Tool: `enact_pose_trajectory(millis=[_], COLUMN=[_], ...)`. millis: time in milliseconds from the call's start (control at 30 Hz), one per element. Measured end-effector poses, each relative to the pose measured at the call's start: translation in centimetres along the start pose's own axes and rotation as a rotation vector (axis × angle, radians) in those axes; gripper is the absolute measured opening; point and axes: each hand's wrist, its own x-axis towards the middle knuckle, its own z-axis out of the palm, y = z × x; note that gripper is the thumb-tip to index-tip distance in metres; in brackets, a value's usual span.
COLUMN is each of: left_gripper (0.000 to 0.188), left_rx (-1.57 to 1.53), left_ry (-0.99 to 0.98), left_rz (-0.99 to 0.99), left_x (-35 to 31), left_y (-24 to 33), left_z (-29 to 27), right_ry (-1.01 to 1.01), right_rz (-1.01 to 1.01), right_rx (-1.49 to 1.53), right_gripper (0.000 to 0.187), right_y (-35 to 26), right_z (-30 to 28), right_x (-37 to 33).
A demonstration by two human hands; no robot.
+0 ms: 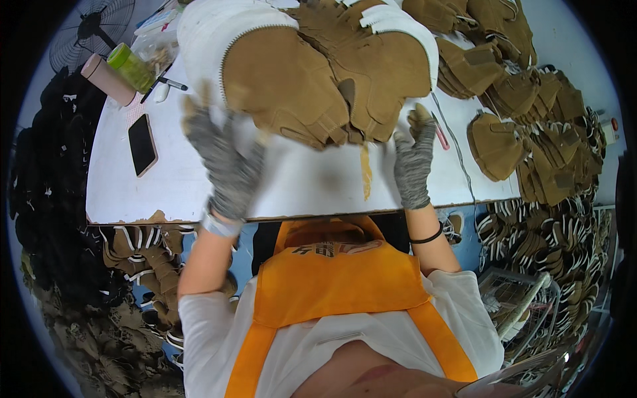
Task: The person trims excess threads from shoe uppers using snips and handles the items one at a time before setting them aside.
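Observation:
Two stacks of brown suede shoe uppers [285,79] with white linings lie side by side at the far middle of the table, toes turned outward and heel ends toward me. My left hand [229,159], in a grey knit glove with tan fingertips, is beside the left stack; its fingers are spread and blurred by motion. By the near right edge of the right stack [391,73] is my right hand [414,162], gloved alike, with fingers raised and thumb apart. Neither hand visibly grips an upper. A yellowish strip mark [366,174] shows on the white table [312,186] between my hands.
On the left are a phone [142,146], a marker [172,83], a pink bottle [108,79] and a green one [131,67]. A pink-handled tool [440,132] and a cord [458,156] lie right, near more brown uppers [494,146]. Bundled uppers [537,239] fill the floor.

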Motion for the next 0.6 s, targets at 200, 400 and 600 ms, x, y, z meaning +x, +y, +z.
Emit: enact_pose_trajectory(millis=[200,400,600], left_gripper=[0.066,0.057,0.064], left_rx=[0.284,0.322,0.340], left_ry=[-0.403,-0.434,-0.567], left_rz=[-0.041,0.131,0.243], left_x=[-1.1,-0.9,0.3], left_y=[6.4,4.0,2.6], left_z=[6.5,6.5,3.1], right_ry=[-0.313,-0.332,-0.329], right_rz=[-0.465,-0.475,-0.546], right_rx=[-0.661,-0.764,-0.711], right_gripper=[0.080,0.073,0.057], right_y=[-3.0,-1.5,-0.3], right_z=[0.6,1.0,-0.5], right_x=[0.6,1.1,2.6])
